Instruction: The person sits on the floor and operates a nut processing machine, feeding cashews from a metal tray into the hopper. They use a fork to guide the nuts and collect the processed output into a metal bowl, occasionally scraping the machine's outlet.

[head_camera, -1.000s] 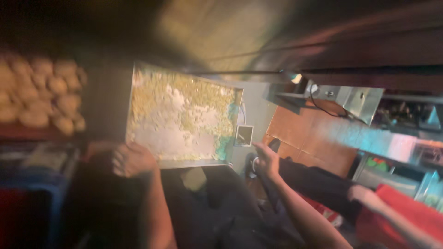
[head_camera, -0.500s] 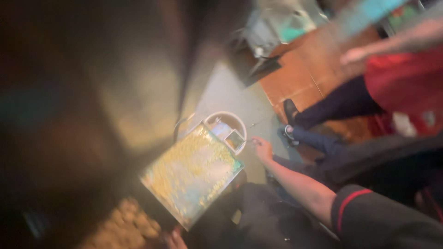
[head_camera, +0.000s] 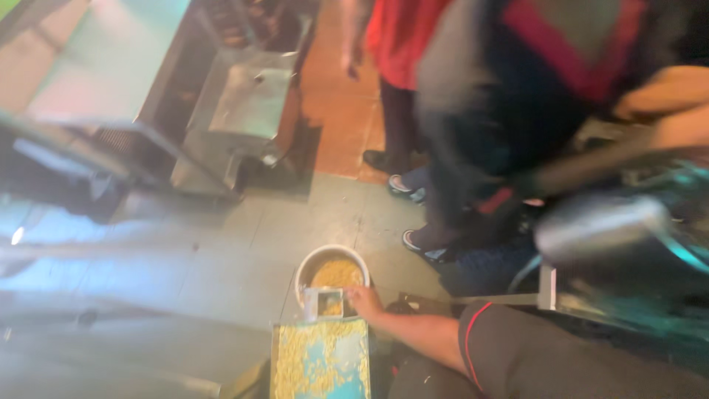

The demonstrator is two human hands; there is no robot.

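Yellow crumbs are covering most of the flat rectangular tray [head_camera: 320, 362], which is lying at the bottom edge of the view with its long axis running away from the person, its far short end pointing at the white bucket [head_camera: 332, 272] standing on the grey floor [head_camera: 221, 251]. The bucket is already holding a mound of the same yellow crumbs, so some emptying seems done, while much of the tray is looking loaded and only a few blue patches are showing bare. The right hand [head_camera: 365, 301] is resting at the tray's far corner, just beside the bucket rim and a small metal scraper [head_camera: 323, 301]; its grip is curling around something there, but blur is making it impossible to tell what it is pinching. The left hand is not showing. Other people's legs and shoes [head_camera: 406, 186] are standing nearby on the tiles.
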